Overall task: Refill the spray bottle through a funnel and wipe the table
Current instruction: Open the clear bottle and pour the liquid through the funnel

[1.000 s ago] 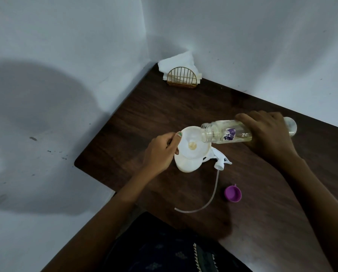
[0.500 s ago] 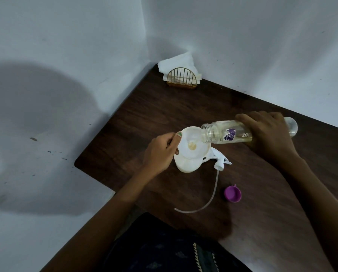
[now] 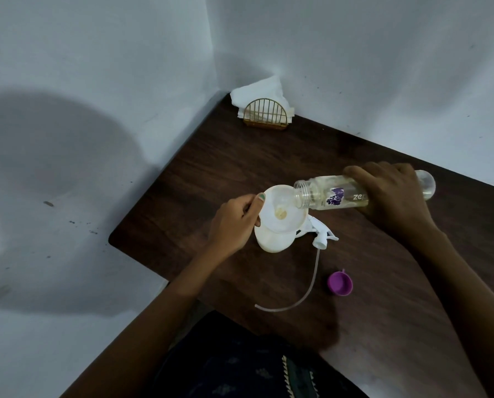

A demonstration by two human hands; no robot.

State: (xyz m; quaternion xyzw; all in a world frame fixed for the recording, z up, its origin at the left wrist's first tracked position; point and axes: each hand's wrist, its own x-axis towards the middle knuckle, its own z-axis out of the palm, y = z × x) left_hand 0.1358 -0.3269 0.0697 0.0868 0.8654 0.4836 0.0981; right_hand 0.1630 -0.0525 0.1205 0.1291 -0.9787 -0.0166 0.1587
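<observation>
Dark brown wood-grain table (image 3: 268, 156), set into a corner of pale walls. Near centre, a white spray bottle (image 3: 271, 241) standing upright, head removed, with a white funnel (image 3: 280, 212) seated in its neck; a small pool of pale yellowish liquid at the bottom of the funnel bowl. Right of that, a clear refill bottle (image 3: 334, 195) held nearly horizontal above the table, open mouth over the right part of the funnel bowl, purple print and partial white lettering on its side, pale yellow liquid lying along its lower side. Just right of the spray bottle, lying on the table, the white trigger head (image 3: 323, 238) with its long thin dip tube (image 3: 303, 297) curving toward the near edge. Nearer and to the right, well apart from the bottles, a small purple cap (image 3: 339, 283) lying open side up. In the far corner, a gold wire napkin holder (image 3: 265, 114) with white napkins (image 3: 257, 91) in it.

Right hand (image 3: 395, 196): wrapped over the middle of the refill bottle, fingers curled round it, bottle's base sticking out to the right. Left hand (image 3: 235, 222): curled at the left rim of the funnel, thumb and fingers pinching that rim, green-painted nail on top.
</observation>
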